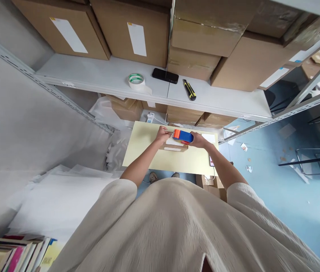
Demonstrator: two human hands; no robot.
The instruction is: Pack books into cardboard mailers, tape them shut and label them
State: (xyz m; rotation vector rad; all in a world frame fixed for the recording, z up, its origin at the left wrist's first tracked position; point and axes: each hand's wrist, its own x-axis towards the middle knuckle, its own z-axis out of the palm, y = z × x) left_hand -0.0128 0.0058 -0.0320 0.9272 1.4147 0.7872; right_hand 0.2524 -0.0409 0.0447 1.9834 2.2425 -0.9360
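Note:
My right hand (198, 139) is wrapped round the back of a blue and orange tape dispenser (185, 136), which lies sideways above a small cardboard box (180, 149). To the left of the dispenser's orange front, my left hand (162, 135) is closed in a pinch. A thin strip of tape (169, 132) seems to run between those fingers and the dispenser. The box has white labels on it and rests on a pale yellow tabletop (145, 151); the hands and the dispenser cover part of it.
A grey shelf (92, 77) above the table holds a white tape roll (136, 81), a black phone (165, 75), a yellow-black utility knife (189, 90) and large cartons (131, 34). White foam sheets (60, 200) and books (20, 253) lie left. An open carton (212, 187) stands below the table.

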